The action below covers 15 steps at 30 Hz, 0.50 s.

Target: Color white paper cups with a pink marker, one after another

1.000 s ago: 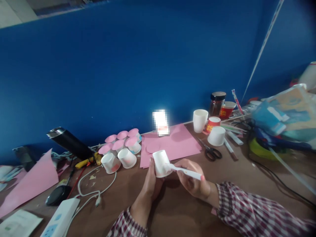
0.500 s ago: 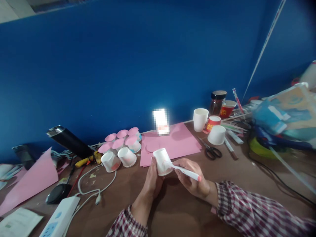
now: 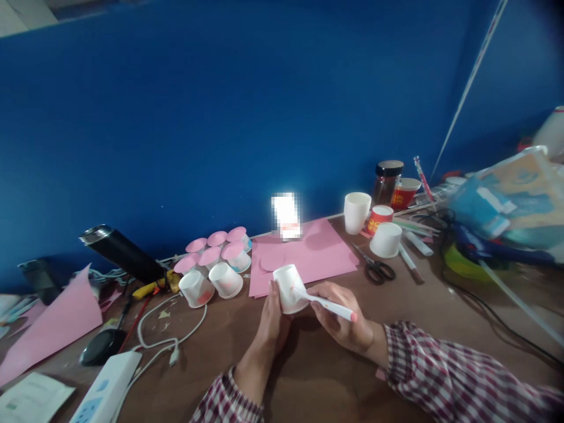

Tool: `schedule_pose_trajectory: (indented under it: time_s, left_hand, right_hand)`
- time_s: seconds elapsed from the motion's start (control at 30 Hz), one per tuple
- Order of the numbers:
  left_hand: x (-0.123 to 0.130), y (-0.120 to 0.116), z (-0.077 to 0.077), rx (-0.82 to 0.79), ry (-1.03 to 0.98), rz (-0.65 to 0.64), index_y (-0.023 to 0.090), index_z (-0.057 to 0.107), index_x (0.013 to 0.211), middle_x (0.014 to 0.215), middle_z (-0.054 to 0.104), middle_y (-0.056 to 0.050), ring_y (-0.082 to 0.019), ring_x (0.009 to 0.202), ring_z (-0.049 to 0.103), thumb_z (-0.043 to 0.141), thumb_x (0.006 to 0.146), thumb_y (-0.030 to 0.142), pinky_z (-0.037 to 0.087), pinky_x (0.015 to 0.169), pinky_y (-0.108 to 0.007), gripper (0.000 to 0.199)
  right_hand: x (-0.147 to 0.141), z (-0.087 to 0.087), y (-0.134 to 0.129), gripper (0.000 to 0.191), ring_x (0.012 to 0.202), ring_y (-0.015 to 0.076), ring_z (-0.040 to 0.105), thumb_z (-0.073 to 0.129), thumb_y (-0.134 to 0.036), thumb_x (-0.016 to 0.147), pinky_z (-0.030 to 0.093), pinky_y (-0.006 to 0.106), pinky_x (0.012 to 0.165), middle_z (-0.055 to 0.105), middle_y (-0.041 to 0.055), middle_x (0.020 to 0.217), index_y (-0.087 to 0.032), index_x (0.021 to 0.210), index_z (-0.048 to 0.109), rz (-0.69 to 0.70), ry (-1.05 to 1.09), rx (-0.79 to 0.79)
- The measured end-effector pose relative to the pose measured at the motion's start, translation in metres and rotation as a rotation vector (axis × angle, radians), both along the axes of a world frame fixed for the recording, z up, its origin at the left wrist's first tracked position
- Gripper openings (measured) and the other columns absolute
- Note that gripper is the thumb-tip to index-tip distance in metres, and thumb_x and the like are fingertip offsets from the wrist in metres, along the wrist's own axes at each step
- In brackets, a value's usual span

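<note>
Held upside down and tilted over the table, a white paper cup point(image 3: 287, 288) is gripped by my left hand point(image 3: 272, 317) along its left side and rim. Between the fingers of my right hand point(image 3: 341, 317) is a white marker point(image 3: 332, 305) with a pinkish-red end. Its tip meets the cup's side, where faint orange-pink marks show. Left of the cup stand two upturned white cups, one nearer point(image 3: 226, 280) and one with an orange patch point(image 3: 196, 289). Several cups topped with pink paper point(image 3: 210, 256) are grouped behind them.
Pink paper sheets point(image 3: 315, 255) lie behind my hands. To the right are scissors point(image 3: 377, 270), an upturned white cup point(image 3: 386, 239), a white mug point(image 3: 356, 212) and markers point(image 3: 410, 263). A black flask point(image 3: 121, 252), white cable point(image 3: 174, 341) and power strip point(image 3: 106, 388) occupy the left.
The view has shifted very slightly. Both hands keep their hold on the cup and marker, with hardly any visible movement.
</note>
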<state>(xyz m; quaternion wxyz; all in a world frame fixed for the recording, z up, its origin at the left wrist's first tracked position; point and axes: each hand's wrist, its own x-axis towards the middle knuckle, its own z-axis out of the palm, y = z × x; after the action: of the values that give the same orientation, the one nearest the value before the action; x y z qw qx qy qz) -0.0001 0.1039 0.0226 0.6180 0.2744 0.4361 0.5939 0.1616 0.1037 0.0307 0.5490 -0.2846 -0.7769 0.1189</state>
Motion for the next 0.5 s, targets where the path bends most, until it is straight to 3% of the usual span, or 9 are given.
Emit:
schedule_pose_trajectory:
  time_s: [0.23,0.37,0.5]
  left_hand:
    - [-0.0030,0.0010,-0.0027,-0.024,0.010,-0.025,0.011,0.070,0.090,0.081,0.073,-0.008,-0.020,0.073,0.064,0.065,0.075,0.072,0.051,0.073,-0.032,0.063]
    - [-0.0031,0.0017,-0.0061,-0.013,-0.121,-0.082,0.011,0.070,0.101,0.095,0.075,-0.012,-0.026,0.091,0.068,0.065,0.078,0.070,0.053,0.087,-0.037,0.064]
    - [-0.0032,0.0014,-0.0055,-0.009,-0.146,-0.110,0.010,0.071,0.100,0.095,0.076,-0.013,-0.031,0.104,0.068,0.066,0.077,0.068,0.051,0.096,-0.042,0.063]
  right_hand:
    - [0.0006,0.0011,0.0005,0.014,0.068,0.0170,0.066,0.051,-0.016,0.096,0.053,0.026,0.064,0.070,0.0042,0.081,-0.020,0.102,0.063,-0.008,0.000,-0.014]
    - [0.0017,0.0020,0.0006,0.014,0.068,0.0167,0.066,0.049,-0.017,0.096,0.053,0.026,0.064,0.070,0.0049,0.081,-0.019,0.100,0.063,-0.016,0.000,-0.053]
    - [0.0015,0.0039,0.0015,0.014,0.069,0.0163,0.066,0.049,-0.016,0.096,0.054,0.026,0.065,0.070,0.0055,0.082,-0.018,0.098,0.063,-0.023,0.009,-0.054]
